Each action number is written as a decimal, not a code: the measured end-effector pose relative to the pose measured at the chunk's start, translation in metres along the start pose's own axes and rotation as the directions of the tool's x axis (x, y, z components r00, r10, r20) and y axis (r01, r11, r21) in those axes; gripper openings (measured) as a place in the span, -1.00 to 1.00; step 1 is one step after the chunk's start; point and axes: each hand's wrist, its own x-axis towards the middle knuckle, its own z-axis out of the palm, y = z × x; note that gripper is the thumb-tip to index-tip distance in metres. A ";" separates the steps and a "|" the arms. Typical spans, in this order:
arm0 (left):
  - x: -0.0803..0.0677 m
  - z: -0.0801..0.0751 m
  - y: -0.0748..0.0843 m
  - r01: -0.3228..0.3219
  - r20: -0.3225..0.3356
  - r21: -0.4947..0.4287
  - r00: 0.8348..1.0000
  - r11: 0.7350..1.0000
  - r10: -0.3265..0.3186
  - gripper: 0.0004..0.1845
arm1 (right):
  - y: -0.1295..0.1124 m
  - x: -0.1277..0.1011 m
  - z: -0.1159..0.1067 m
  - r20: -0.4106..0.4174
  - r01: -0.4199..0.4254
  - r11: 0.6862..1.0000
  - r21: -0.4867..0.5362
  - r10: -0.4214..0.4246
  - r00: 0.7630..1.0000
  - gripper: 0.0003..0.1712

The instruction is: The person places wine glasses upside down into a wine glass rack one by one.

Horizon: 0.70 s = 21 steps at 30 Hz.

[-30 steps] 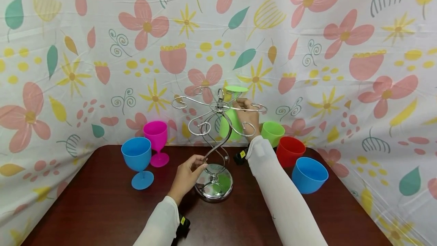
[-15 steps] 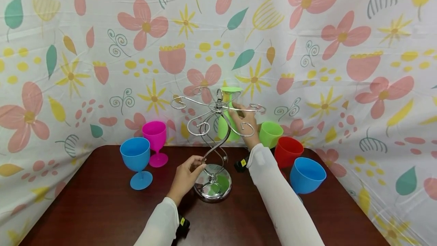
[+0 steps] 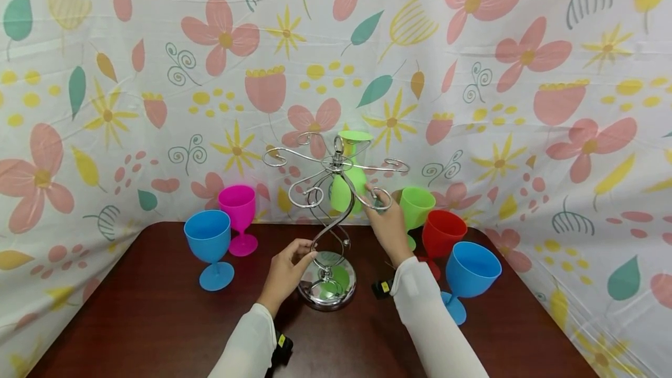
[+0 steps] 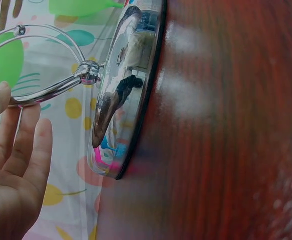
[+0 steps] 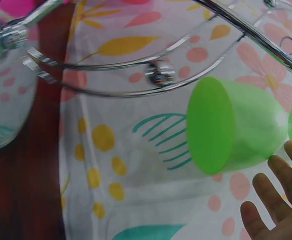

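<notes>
A chrome glass rack (image 3: 336,162) with curled wire arms stands on its round base on the table. In the head view, my left hand (image 3: 283,270) pinches the rack's lower curved stem between thumb and fingers, as the left wrist view also shows with the hand (image 4: 20,170). A light green goblet (image 3: 343,191) hangs upside down by its foot from a rear arm. Beside that goblet is my right hand (image 3: 388,223), its fingers extended and holding nothing. The right wrist view has the spread fingers (image 5: 281,192) close to the goblet's bowl (image 5: 258,125); whether they touch it I cannot tell.
Upright on the left are a blue goblet (image 3: 208,241) and a pink goblet (image 3: 238,209). To the right stand another green goblet (image 3: 418,206), a red goblet (image 3: 443,237) and a second blue goblet (image 3: 475,270). Behind the dark table (image 3: 157,319) hangs a floral cloth (image 3: 336,45).
The inverted green goblet has shifted slightly left onto the rear arm. My right hand has let go of its stem and moved down and toward me. My left hand keeps its hold.
</notes>
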 end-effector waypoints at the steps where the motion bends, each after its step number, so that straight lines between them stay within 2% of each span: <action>1: 0.000 0.000 0.000 -0.005 -0.001 -0.001 1.000 1.000 0.005 -0.83 | 0.003 -0.005 -0.001 -0.001 0.019 0.999 -0.031 -0.019 1.000 -0.50; 5: 0.001 0.000 -0.001 -0.026 -0.004 -0.001 1.000 1.000 0.026 -0.83 | 0.014 -0.025 -0.004 0.028 0.102 0.987 -0.128 -0.099 0.995 -0.48; 10: 0.001 0.000 0.000 -0.035 -0.008 0.017 0.999 0.999 0.036 -0.82 | 0.025 -0.046 -0.007 0.078 0.161 0.954 -0.253 -0.146 0.986 -0.41; 16: 0.000 0.001 0.004 -0.030 -0.020 0.025 0.999 0.999 0.031 -0.81 | 0.031 -0.063 -0.009 0.126 0.193 0.918 -0.347 -0.158 0.979 -0.34; 21: -0.003 0.003 0.006 -0.025 -0.038 0.027 0.999 0.999 0.026 -0.78 | 0.033 -0.075 -0.010 0.144 0.177 0.908 -0.380 -0.131 0.981 -0.32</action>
